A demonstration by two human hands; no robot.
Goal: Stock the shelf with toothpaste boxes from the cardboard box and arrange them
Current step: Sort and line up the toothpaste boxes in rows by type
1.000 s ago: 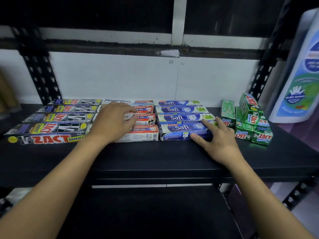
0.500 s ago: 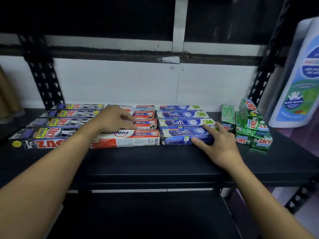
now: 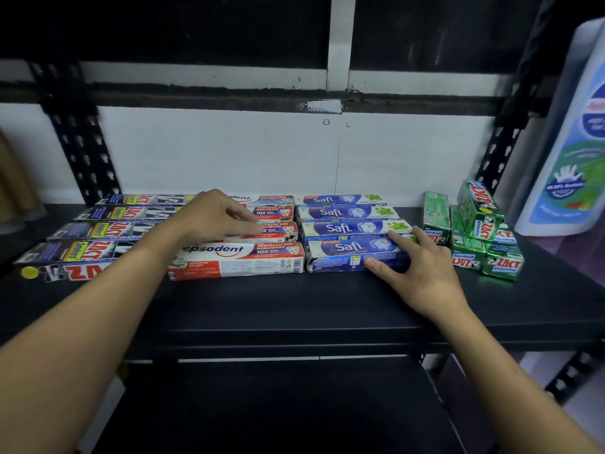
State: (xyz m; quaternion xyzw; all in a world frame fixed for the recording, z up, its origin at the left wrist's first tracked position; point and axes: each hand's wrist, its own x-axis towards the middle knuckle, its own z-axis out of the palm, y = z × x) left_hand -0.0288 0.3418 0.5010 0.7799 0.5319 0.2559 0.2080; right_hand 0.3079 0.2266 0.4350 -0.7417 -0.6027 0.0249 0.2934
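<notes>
Toothpaste boxes lie in rows on a black shelf. At left are black Zact boxes, in the middle red-and-white Pepsodent boxes, then blue Safi boxes, and at right small green Zact boxes in a loose pile. My left hand rests on the Pepsodent rows behind the front box, fingers bent and pointing right. My right hand lies against the right end of the front Safi box, thumb on its front face, fingers on top. The cardboard box is out of view.
A large white bottle with a blue and green label stands at the right end of the shelf. Black perforated uprights frame the bay against a white back wall. A lower black shelf sits beneath.
My left hand has moved back from the front Pepsodent box to the rows behind it, uncovering that box. My right hand stays at the front Safi box. The camera has tilted down slightly.
</notes>
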